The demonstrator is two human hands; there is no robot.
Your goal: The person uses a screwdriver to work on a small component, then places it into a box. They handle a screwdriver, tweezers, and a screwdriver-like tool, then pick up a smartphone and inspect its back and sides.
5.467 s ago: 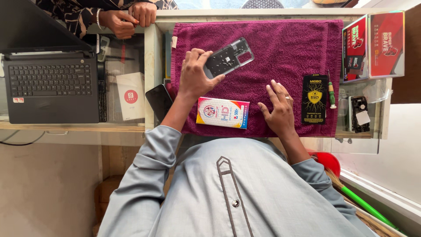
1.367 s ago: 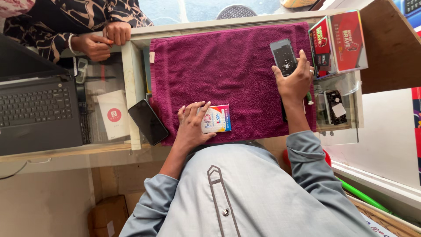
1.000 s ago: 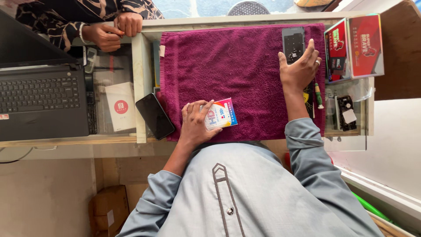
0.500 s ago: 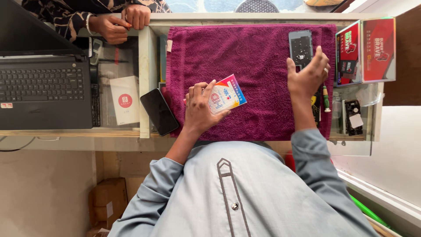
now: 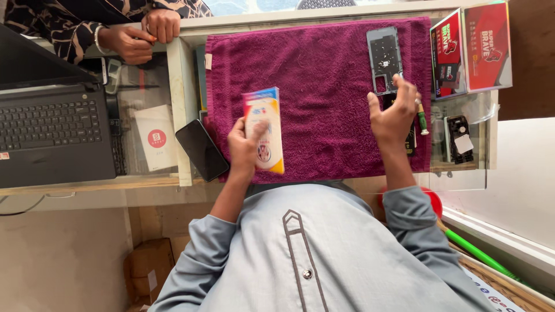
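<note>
At the far left a laptop (image 5: 55,136) sits on the surface (image 5: 179,115), with another person's clasped hands (image 5: 141,34) beyond it and a black phone (image 5: 202,150) lying just left of the purple towel (image 5: 324,86). The left hand (image 5: 245,147) is closed around a small colourful flat packet (image 5: 264,130), holding it over the towel's near left part. The right hand (image 5: 394,112) hovers with fingers loosely spread, holding nothing, just near of a grey phone back cover (image 5: 384,58) lying on the towel's far right, with red boxes (image 5: 471,49) to the right.
</note>
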